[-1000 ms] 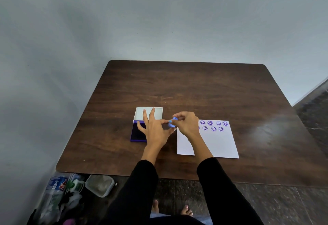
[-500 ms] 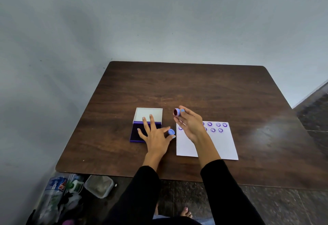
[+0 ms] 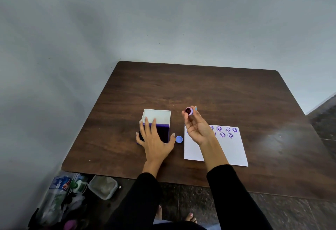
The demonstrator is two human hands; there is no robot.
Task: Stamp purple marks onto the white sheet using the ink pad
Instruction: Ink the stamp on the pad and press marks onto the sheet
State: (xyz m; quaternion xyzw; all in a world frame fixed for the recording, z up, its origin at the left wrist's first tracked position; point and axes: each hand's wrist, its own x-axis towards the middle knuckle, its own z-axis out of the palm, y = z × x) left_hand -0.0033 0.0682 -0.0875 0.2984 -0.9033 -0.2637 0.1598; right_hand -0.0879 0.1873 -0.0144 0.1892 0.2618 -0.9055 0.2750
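The purple ink pad (image 3: 164,131) lies open on the table, its white lid (image 3: 157,116) hinged back. My left hand (image 3: 154,139) rests flat across the pad, fingers spread. My right hand (image 3: 197,127) is raised above the table between pad and sheet, holding a small round stamp (image 3: 188,111) at the fingertips, its dark inked face turned toward me. A blue cap (image 3: 179,139) lies on the table beside my left thumb. The white sheet (image 3: 231,149) lies to the right and bears several purple smiley marks (image 3: 227,132) along its top.
The brown wooden table (image 3: 200,88) stands against a grey wall. On the floor at the lower left are a plastic bottle (image 3: 58,186), a clear container (image 3: 103,187) and bags. My bare feet show below the table's near edge.
My hands pulled the blue cap off the stamp. My left hand set the cap down and moved flat onto the ink pad, while my right hand lifted the stamp and turned its face up.
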